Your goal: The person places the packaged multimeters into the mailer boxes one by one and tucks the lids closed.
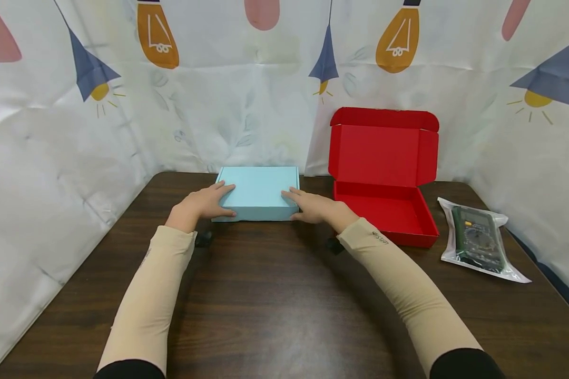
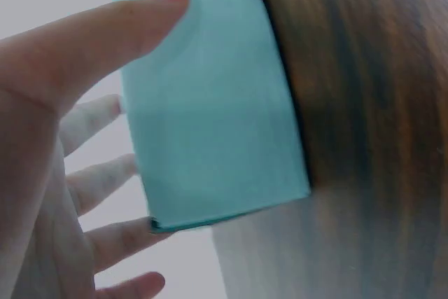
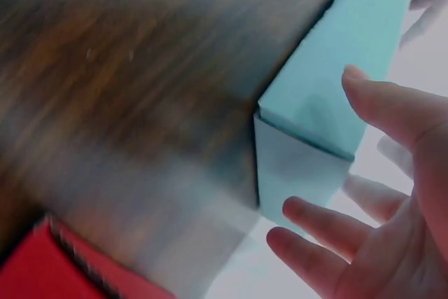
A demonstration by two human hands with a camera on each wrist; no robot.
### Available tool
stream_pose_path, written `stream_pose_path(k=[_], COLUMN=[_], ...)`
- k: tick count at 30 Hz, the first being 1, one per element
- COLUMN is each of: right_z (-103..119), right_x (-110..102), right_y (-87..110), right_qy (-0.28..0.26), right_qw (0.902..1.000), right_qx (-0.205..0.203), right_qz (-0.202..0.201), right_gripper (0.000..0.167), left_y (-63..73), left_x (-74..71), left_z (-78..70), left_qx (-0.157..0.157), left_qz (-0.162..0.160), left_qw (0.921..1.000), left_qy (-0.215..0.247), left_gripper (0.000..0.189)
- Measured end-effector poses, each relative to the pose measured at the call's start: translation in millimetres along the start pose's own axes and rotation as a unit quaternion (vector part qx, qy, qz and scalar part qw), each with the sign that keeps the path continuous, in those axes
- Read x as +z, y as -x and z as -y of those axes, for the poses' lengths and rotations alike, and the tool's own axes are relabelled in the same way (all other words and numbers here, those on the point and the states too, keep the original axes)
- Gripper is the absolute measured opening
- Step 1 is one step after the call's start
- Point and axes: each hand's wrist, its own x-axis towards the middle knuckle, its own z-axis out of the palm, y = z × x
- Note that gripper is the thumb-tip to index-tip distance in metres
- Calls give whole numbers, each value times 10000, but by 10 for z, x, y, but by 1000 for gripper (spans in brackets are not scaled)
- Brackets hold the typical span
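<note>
A light blue cardboard box (image 1: 259, 187), its lid down, lies near the back edge of the table. At its left front corner is my left hand (image 1: 206, 203), fingers spread; the thumb lies over the front face of the box (image 2: 203, 110) in the left wrist view. My right hand (image 1: 316, 206) is at the right front corner with spread, fairly straight fingers. In the right wrist view the right thumb (image 3: 392, 103) is before the front face, and the other fingers are beside the end of the box (image 3: 301, 166). Exact contact there cannot be told.
To the right of the blue box stands a red cardboard box (image 1: 384, 210) with its lid raised. Farther right, a dark green device with a dial, a multimeter (image 1: 479, 239), lies in clear plastic wrapping. A patterned cloth (image 1: 208, 116) hangs behind the dark wooden table (image 1: 265, 305).
</note>
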Motion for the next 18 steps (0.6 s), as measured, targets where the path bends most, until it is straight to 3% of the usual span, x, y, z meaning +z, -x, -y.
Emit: stream_pose_path(k=[9,18], right_z=[-116,-274], right_x=[-170,-250], right_y=[312,684], right_qy=[129,230], right_qw=[9963,9839], right_qx=[-514,-700], right_qz=[-681,-1629], right_gripper=[66,56], left_y=[32,12], left_x=[-84,-53], left_z=[-156,-330], left_qx=[93,285], left_qz=[-568,-1201], left_qw=[9983,9918], left_qy=[-91,342], left_gripper=[69,56])
